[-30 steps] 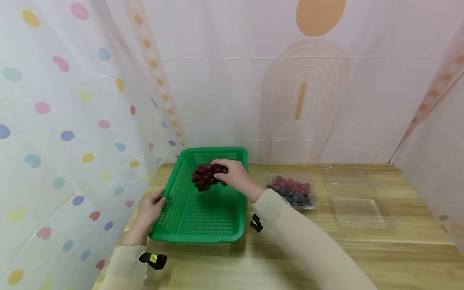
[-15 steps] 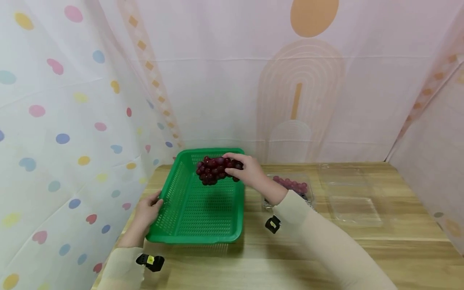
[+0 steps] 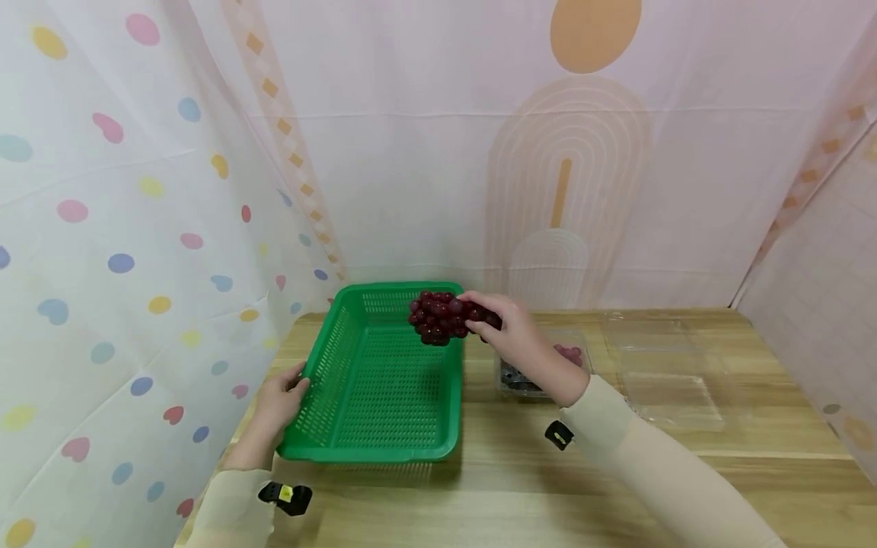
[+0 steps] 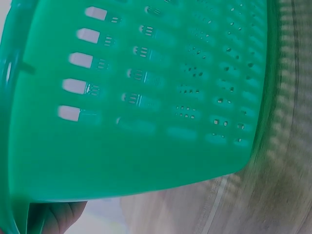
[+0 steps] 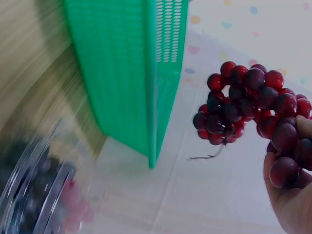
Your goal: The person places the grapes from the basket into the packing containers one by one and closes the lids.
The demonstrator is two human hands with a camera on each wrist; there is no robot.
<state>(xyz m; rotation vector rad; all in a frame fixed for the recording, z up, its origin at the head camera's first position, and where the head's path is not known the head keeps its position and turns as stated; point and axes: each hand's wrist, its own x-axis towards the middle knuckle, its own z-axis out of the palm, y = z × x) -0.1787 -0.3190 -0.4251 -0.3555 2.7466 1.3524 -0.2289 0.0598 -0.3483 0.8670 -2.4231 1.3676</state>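
A bunch of dark red grapes [image 3: 440,316] is held up in my right hand [image 3: 510,331], thumb and fingers pinching its right end, over the right rim of a green plastic basket [image 3: 384,460]. In the right wrist view the grapes [image 5: 243,97] hang beside the basket's outer wall [image 5: 117,73], a thin stem trailing below. My left hand [image 3: 279,399] grips the basket's left rim, thumb on the outside; its fingers [image 4: 66,214] show at the lower left of the left wrist view. The basket's slotted floor shows bare.
Right of the basket stands a clear plastic box [image 3: 530,390] with red and dark grapes, partly hidden behind my right forearm. A clear open container [image 3: 674,399] lies farther right on the wooden table [image 3: 507,487]. Patterned curtains [image 3: 411,190] enclose the back and sides.
My right hand has carried the grapes rightward, from above the basket's middle to its right rim. The forearm now covers more of the grape box. The left hand keeps its hold on the basket.
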